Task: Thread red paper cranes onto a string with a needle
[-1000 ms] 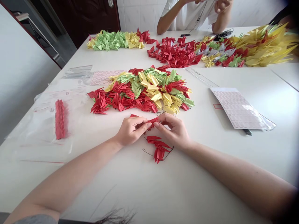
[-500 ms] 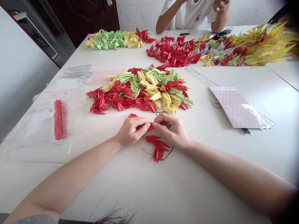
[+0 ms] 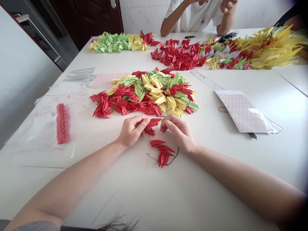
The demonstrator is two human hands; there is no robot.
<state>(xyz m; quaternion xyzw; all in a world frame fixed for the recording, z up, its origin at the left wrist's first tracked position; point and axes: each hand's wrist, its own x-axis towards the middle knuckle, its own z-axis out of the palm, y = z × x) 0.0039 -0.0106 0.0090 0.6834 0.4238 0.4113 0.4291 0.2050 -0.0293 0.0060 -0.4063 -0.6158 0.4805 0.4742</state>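
Between the thumb and fingers of my left hand [image 3: 132, 131] is a folded red paper crane [image 3: 154, 122], its pointed end toward the right. Another red folded piece hangs just under it. My right hand [image 3: 177, 132] is beside it, fingers curled in and thumb against them; whatever they pinch is hidden. A thin black cord [image 3: 176, 156] curves below my hands, beside a small cluster of red paper cranes [image 3: 163, 153] lying on the table. Just beyond my hands spreads a heap of red, yellow and green paper cranes [image 3: 146, 93].
A clear plastic bag [image 3: 79, 128] with a red stack lies left. To the right are a grid-printed sheet [image 3: 243, 110] and a transparent ruler [image 3: 205, 79]. More paper cranes [image 3: 179, 56] line the far side, where another person [image 3: 192, 19] sits with raised hands.
My hands have drawn apart: the left moved slightly left with the red paper crane, while the right let go of it and curled its fingers. More of the crane shows now.
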